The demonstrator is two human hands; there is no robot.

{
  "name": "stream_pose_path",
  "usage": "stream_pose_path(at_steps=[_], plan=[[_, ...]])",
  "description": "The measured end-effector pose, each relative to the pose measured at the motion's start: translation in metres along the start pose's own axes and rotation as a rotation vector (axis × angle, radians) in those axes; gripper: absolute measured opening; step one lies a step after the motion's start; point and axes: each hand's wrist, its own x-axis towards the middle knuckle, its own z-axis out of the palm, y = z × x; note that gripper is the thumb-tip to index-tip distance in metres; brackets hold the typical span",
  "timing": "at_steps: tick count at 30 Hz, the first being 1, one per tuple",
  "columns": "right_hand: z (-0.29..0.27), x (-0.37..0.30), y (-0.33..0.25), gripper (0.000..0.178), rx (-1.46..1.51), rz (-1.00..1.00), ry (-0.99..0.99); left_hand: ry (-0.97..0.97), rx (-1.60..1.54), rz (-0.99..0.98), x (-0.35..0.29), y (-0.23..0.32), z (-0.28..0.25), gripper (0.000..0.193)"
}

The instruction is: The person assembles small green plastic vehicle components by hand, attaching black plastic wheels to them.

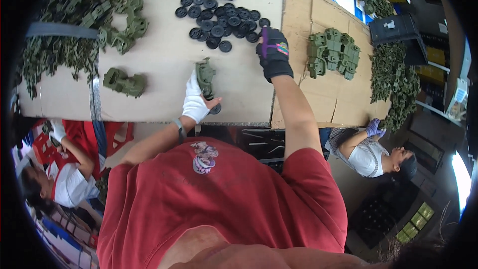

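Observation:
My left hand, in a white glove, grips an olive-green plastic toy vehicle body near the table's front edge. One black wheel shows at the body's lower end, beside my thumb. In a black glove with a purple strap, my right hand is at the right edge of a spread of black toy wheels. Its fingers are curled, and whatever they hold is hidden. Another green vehicle body lies alone to the left of my left hand.
Green parts are heaped at the table's left and right end. Several green bodies stand grouped on the cardboard to my right. A dark bin is beyond. Co-workers sit at left and right.

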Motion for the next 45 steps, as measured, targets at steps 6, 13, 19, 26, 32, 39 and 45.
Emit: stream_pose_path(at_steps=[6,13,19,26,32,39,45], plan=[[-0.024,-0.1,-0.064,0.019,1.053,0.355,-0.255,-0.169,-0.129,-0.075,-0.021,-0.003,-0.014,0.114],[-0.006,-0.142,-0.115,0.021,1.141,0.296,-0.335,-0.128,0.101,-0.088,-0.03,-0.007,-0.009,0.111],[0.029,-0.138,-0.118,0.023,1.092,0.205,-0.28,-0.187,0.11,-0.108,-0.026,-0.003,-0.011,0.11],[0.052,-0.153,-0.128,0.026,0.956,0.22,-0.091,-0.168,0.162,-0.047,-0.021,-0.004,-0.011,0.105],[0.065,-0.167,-0.145,0.029,1.14,0.418,-0.022,-0.201,0.224,-0.033,-0.009,0.011,-0.02,0.097],[0.058,-0.158,-0.135,0.029,1.158,0.385,-0.048,-0.234,0.244,-0.018,-0.009,0.005,-0.022,0.098],[0.011,-0.081,-0.134,0.029,0.364,-0.426,0.155,-0.245,0.291,0.028,-0.005,0.0,-0.026,0.097]])
